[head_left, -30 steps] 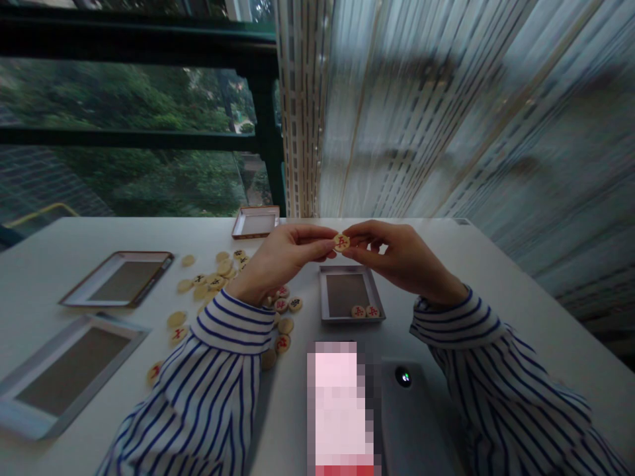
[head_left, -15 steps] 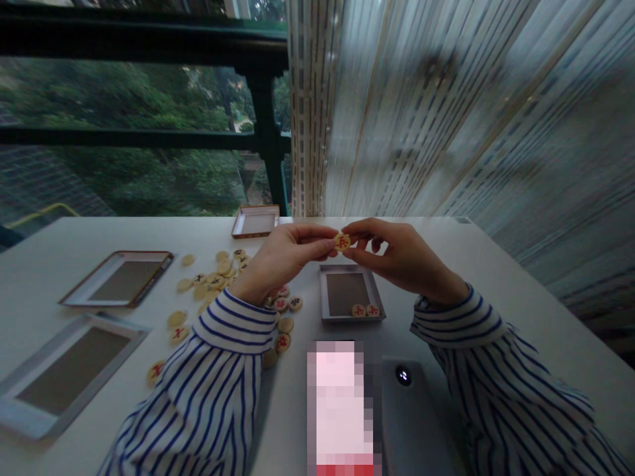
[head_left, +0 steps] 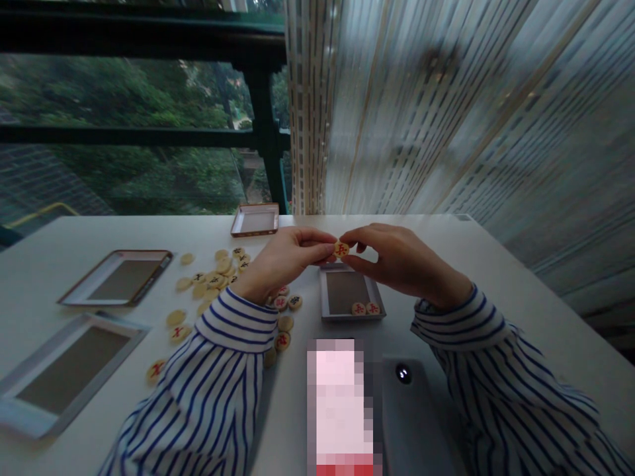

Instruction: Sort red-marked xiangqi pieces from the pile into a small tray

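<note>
1. White table (head_left: 526, 291): under everything.
2. Left hand (head_left: 280, 261): grip pinched on round piece (head_left: 341, 249), at its 9 o'clock rim.
3. Right hand (head_left: 401, 258): grip parted just enough to span round piece, fingertips at its 1 and 5 o'clock rim.
4. Small grey tray (head_left: 344, 294): 6 o'clock of round piece; two red-marked pieces (head_left: 359, 309) toward its 5 o'clock corner.
5. Loose pieces (head_left: 213, 281): scattered, 8 o'clock.
6. Round piece: red-marked, between both hands, 12 o'clock of tray.
</note>
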`<state>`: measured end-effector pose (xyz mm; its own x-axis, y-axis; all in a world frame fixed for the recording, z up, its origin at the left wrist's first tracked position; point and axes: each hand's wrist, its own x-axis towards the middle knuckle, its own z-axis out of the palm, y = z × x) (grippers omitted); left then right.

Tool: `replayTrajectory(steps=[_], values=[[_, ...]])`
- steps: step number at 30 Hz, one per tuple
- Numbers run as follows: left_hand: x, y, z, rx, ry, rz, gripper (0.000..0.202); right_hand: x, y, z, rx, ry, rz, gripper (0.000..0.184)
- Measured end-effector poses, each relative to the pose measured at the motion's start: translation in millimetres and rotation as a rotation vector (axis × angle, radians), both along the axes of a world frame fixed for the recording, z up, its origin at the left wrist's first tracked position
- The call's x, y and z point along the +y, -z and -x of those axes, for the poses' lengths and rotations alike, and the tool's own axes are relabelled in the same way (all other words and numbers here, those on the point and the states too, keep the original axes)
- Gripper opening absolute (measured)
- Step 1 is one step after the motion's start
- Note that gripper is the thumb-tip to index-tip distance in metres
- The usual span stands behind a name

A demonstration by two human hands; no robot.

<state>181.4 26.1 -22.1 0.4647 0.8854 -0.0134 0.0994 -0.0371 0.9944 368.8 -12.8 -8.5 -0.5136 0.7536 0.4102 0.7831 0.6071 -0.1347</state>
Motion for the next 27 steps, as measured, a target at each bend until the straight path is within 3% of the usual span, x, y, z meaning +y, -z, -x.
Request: replayTrajectory(steps=[14,27], values=[[2,6.1,2,0.209,0.133,-0.090,0.021,0,4.0,2,-0.167,0.048,0.116,0.027],[9,17.4,8,0.568,0.059,-0.398,0.024,4,13.2,0,-0.303,0.034,0.269,0.023]])
